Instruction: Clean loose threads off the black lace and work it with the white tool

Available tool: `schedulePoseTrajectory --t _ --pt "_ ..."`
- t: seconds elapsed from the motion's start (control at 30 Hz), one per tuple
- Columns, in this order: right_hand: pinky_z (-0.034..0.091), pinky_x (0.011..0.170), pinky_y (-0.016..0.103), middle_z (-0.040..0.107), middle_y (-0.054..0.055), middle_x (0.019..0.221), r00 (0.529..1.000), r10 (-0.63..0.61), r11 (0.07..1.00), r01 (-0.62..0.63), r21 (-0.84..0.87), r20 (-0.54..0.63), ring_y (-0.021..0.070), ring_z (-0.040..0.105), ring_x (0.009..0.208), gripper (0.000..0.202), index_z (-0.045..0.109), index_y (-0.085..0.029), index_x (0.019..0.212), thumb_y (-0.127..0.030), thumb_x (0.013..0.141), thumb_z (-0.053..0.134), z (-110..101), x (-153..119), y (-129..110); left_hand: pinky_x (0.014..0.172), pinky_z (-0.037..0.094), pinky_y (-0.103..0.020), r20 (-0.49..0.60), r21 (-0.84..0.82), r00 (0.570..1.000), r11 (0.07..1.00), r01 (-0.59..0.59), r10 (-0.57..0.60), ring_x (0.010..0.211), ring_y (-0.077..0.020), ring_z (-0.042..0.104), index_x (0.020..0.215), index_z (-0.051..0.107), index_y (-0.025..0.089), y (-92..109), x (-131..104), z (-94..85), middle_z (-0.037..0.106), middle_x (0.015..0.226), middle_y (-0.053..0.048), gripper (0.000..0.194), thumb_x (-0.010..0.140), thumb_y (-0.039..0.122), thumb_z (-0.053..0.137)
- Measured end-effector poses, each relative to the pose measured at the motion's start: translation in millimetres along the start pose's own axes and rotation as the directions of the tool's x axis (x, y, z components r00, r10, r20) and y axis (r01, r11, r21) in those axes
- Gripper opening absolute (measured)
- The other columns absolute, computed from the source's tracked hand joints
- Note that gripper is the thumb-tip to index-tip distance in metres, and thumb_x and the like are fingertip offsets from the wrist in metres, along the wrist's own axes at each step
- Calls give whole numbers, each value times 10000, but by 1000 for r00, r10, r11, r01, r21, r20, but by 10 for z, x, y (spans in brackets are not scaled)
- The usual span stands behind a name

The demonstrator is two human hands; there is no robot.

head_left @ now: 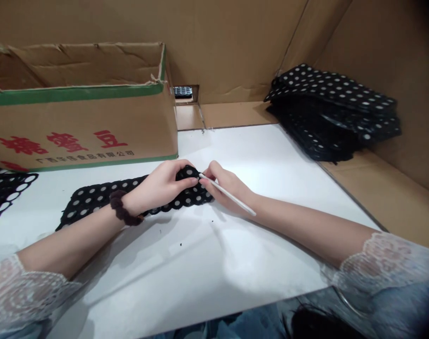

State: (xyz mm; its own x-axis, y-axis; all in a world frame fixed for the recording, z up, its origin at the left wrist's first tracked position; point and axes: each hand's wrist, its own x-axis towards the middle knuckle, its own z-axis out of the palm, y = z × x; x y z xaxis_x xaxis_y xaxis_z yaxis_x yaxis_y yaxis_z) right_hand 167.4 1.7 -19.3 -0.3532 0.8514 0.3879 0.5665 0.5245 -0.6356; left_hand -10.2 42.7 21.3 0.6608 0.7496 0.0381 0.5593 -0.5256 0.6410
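A black sheet with rows of pale round dots (pixel 97 198) lies across the white tabletop, its edges scalloped. My left hand (pixel 165 183) is closed on its right end, thumb on top and fingers curled over the far edge. A dark scrunchie sits on my left wrist. In my right hand (pixel 225 184) is a slim white pen-like stick (pixel 235 198), pinched near its far end, with its tip at the sheet beside my left thumb. The right fingertips meet the sheet's right end. Whatever lies right under the tip is too small to make out.
A cardboard box (pixel 94 117) with green edges and red lettering stands at the back left. Several dotted black sheets (pixel 334 108) are piled at the back right. Black netting with round holes (pixel 9 193) lies at the left edge. Cardboard walls (pixel 235 42) enclose the white table (pixel 200 282).
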Motion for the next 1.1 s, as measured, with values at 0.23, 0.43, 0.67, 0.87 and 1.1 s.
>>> schedulePoseTrajectory --t 0.23,0.43,0.67,0.87,1.1 --pt "295 468 234 391 -46 578 995 93 996 -93 -3 -39 96 366 461 192 283 -217 772 -375 876 319 47 37 -43 626 376 -262 -50 108 999 994 14 -8 691 -146 523 861 534 169 -17 9 90 593 791 -10 208 812 350 445" --pt "355 466 218 443 -44 537 945 291 917 -230 327 -151 93 463 481 281 322 -205 688 -425 859 363 -10 6 6 696 384 -264 -75 109 997 994 -23 31 784 -152 532 880 505 180 -73 38 126 591 843 -9 177 819 330 433" --pt "403 475 210 506 -28 524 940 336 845 -278 457 -51 87 521 481 309 369 -183 639 -415 825 454 -100 -5 61 713 409 -277 -63 18 998 999 27 -26 790 -157 546 870 532 169 -82 66 124 604 848 -13 246 791 392 463" --pt "412 484 225 526 -17 527 945 328 844 -299 445 12 98 530 495 289 366 -183 631 -375 834 442 -82 0 91 748 432 -297 15 13 1000 1000 21 -22 839 -183 567 889 587 180 -72 92 83 627 909 -27 319 679 420 593" --pt "403 494 227 526 -9 560 975 222 915 -213 342 11 91 506 507 261 376 -180 635 -331 840 431 -120 -4 91 688 429 -278 47 117 998 993 32 -38 754 -166 583 820 618 181 -44 143 100 644 822 -9 269 692 414 575"
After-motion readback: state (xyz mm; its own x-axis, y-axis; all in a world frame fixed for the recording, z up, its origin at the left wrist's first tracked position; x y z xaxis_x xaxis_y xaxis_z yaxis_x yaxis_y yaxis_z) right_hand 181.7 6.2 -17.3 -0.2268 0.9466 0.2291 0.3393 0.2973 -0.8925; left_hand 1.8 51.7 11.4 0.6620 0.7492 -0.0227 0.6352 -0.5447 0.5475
